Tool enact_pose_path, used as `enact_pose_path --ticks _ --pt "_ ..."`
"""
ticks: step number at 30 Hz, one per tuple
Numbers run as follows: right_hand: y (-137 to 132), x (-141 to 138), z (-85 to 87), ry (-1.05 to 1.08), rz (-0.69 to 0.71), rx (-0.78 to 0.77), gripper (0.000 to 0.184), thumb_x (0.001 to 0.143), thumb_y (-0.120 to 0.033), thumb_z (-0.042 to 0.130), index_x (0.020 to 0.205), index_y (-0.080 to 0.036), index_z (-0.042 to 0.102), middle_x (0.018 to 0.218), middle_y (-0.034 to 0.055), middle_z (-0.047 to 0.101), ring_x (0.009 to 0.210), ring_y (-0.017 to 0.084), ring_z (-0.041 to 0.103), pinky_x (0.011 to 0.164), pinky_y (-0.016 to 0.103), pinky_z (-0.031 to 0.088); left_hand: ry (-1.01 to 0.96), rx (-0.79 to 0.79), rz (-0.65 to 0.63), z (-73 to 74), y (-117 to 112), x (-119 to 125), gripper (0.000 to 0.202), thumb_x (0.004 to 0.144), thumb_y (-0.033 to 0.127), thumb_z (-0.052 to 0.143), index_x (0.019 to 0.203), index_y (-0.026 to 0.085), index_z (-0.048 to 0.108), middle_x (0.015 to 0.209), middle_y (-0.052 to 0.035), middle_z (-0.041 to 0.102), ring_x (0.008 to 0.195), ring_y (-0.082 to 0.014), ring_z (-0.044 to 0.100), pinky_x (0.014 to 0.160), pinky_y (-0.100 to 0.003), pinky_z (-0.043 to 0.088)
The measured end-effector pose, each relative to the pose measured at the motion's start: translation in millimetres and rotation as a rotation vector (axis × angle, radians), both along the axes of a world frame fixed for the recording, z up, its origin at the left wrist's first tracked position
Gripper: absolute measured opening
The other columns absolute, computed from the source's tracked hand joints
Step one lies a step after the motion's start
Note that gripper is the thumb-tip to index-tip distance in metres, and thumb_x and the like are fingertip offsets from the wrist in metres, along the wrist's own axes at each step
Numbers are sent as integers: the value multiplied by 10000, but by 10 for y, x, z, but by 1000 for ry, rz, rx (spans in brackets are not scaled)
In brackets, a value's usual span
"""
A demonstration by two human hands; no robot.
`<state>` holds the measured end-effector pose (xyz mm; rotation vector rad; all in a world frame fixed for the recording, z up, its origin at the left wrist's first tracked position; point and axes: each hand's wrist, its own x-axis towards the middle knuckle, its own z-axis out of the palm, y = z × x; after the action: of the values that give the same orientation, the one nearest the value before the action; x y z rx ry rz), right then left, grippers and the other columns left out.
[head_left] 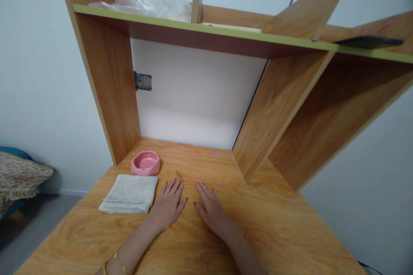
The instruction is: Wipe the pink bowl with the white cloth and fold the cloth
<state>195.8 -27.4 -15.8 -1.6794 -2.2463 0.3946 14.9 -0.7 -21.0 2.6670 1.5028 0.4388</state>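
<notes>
My left hand point(168, 204) lies flat on the wooden desk point(274, 227), fingers stretched out and holding nothing. My right hand point(211, 209) rests palm down a little to its right, also with its fingers extended and nothing in it. Just left of my left hand is a folded pale grey cloth point(130, 193). Behind the cloth, close to its far edge, stands a pink angular ashtray point(145, 163); no contents show in it.
A wooden shelf point(226, 30) spans above the desk, with a crumpled clear plastic bag point(151, 2) and a dark flat object point(371, 42) on it. An upright panel point(280, 107) divides the right side. An open wall socket box point(143, 81) shows blue wire.
</notes>
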Motion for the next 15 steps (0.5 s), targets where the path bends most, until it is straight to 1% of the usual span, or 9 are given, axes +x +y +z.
enact_pose_path --ticks 3,5,15 --pt "-7 -5 11 -18 -4 -4 517 835 -318 302 1302 -96 322 1357 101 313 1265 206 218 1043 416 151 11 -29 1 18 -3 1 503 868 385 268 1290 120 337 1366 -100 301 1258 -225 241 1003 -422 226" --pt "-8 -7 12 -20 -4 3 507 836 -319 301 1298 -113 334 1351 93 327 1263 207 224 1042 417 150 13 -40 2 31 -5 5 508 868 388 268 1289 113 339 1364 -102 303 1258 -227 240 1004 -422 225" --pt "3 1 6 -23 3 -17 534 839 -328 298 1314 -85 293 1368 99 291 1271 205 199 1045 410 148 15 -50 2 50 -7 12 503 867 379 278 1288 111 341 1363 -103 306 1254 -228 249 1004 -418 227"
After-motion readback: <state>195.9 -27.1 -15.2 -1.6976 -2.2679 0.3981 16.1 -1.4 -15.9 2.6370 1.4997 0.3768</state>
